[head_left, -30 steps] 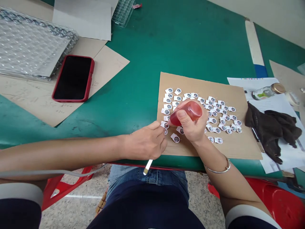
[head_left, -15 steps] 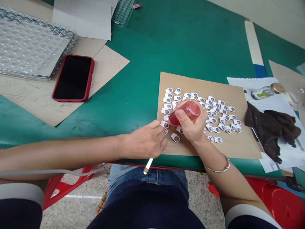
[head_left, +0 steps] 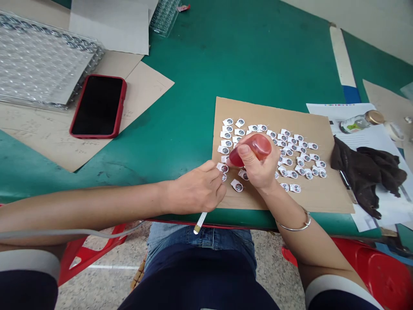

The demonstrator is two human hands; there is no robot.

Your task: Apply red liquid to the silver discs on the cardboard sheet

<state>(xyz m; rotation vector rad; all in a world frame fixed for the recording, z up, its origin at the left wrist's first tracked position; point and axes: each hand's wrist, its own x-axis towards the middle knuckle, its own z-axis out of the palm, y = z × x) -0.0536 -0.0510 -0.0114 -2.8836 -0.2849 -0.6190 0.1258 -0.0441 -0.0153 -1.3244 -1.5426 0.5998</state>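
Observation:
My right hand (head_left: pixel 263 170) is wrapped round a translucent red squeeze bottle (head_left: pixel 258 148), thumb pressed on its side. The bottle tilts down to the left, its narrow end near the left column of small white tags (head_left: pixel 223 150) with round dark prints. Fingers curled, my left hand (head_left: pixel 200 187) lies at the left edge of the brown cardboard sheet (head_left: pixel 274 113), close to the bottle's tip. A slim white stick (head_left: pixel 200 222) with a yellowish end pokes out below this hand. Its other end is hidden by the fingers. Several tags lie in loose rows on the cardboard.
A phone in a red case (head_left: pixel 98 106) rests on brown paper at left, beside bubble wrap (head_left: pixel 35 60). To the right are a dark brown cloth (head_left: pixel 358 172), a pen (head_left: pixel 348 186), a small glass jar (head_left: pixel 359 124) and printed paper (head_left: pixel 319 110) on the green table (head_left: pixel 251 51).
The view has shifted very slightly. Both hands, the red bottle and the white stick keep almost the same places.

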